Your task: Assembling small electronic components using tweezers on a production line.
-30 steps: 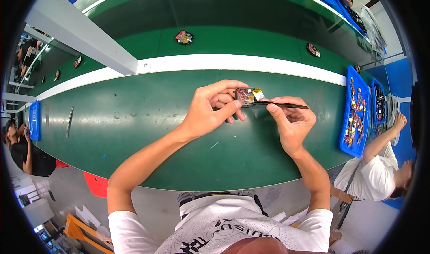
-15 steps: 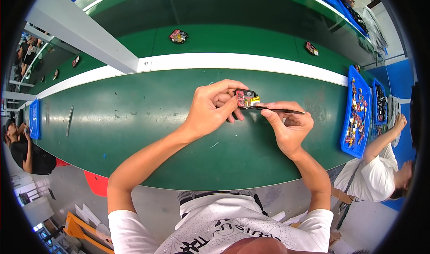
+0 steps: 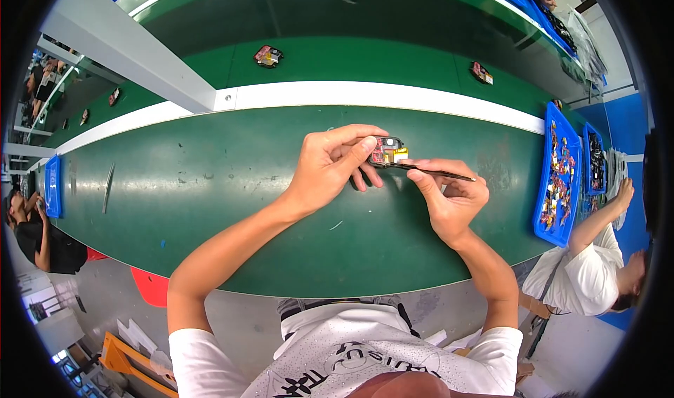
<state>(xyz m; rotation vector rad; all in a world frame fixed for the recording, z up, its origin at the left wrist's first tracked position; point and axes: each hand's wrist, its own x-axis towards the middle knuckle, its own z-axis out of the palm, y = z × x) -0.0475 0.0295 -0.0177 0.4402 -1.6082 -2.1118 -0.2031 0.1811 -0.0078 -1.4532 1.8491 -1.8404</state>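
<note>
With the left hand (image 3: 330,166) pinching the small circuit board (image 3: 387,151) just above the green worktop (image 3: 210,180), the right hand (image 3: 449,198), at its 4 o'clock, grips thin tweezers (image 3: 439,173) and probably does best working the tip in gently and steadily.

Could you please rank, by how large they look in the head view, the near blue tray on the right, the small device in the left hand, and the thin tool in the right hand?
1. Blue tray
2. Thin tool, long but very slim
3. Small device, partly hidden by fingers

The tray lies nearer the rim, where the fisheye distorts, but still looks clearly largest.
</note>
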